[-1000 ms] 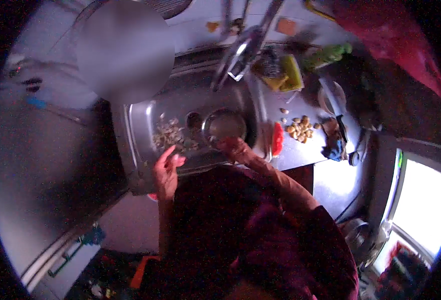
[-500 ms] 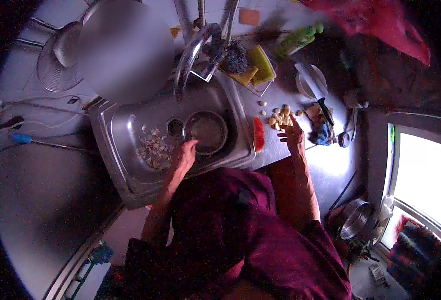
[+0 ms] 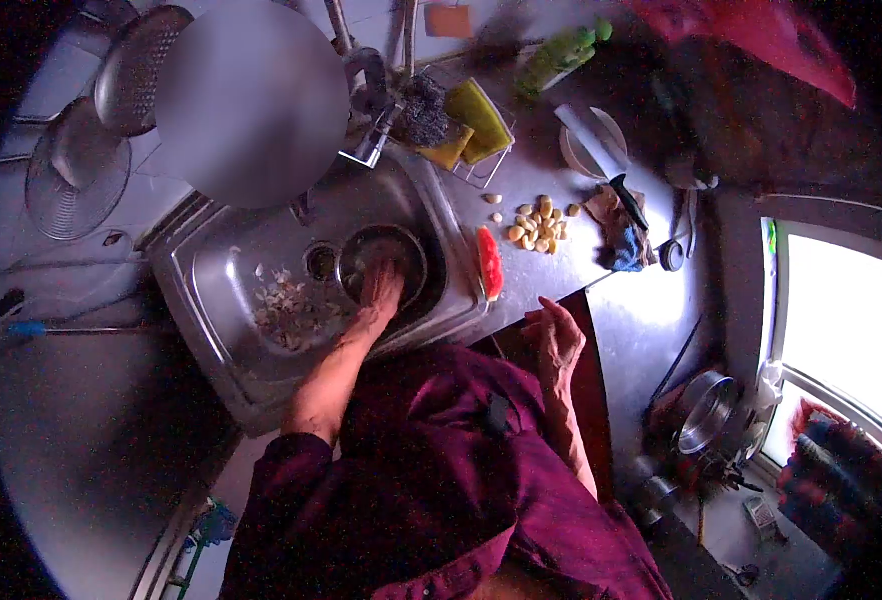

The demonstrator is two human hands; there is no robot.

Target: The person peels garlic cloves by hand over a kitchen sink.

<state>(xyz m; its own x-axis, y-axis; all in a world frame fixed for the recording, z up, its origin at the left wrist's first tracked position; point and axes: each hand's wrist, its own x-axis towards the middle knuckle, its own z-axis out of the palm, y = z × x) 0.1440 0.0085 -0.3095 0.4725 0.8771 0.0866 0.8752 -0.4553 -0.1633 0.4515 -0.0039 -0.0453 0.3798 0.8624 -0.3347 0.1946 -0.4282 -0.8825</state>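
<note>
The left hand (image 3: 381, 290) dips into the round bowl (image 3: 410, 250) in the sink (image 3: 223, 290); its grip cannot be told. From the bowl, peels (image 3: 296, 310) lie at eight o'clock, garlic cloves (image 3: 543, 227) towards three on the desk (image 3: 541, 175), and the empty, loosely spread right hand (image 3: 561, 338) at four.

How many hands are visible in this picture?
2: the left hand is in the bowl inside the sink; the right hand is near the counter's edge.

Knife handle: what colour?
The knife handle is black; it shows best in the head view, the only one.
</note>
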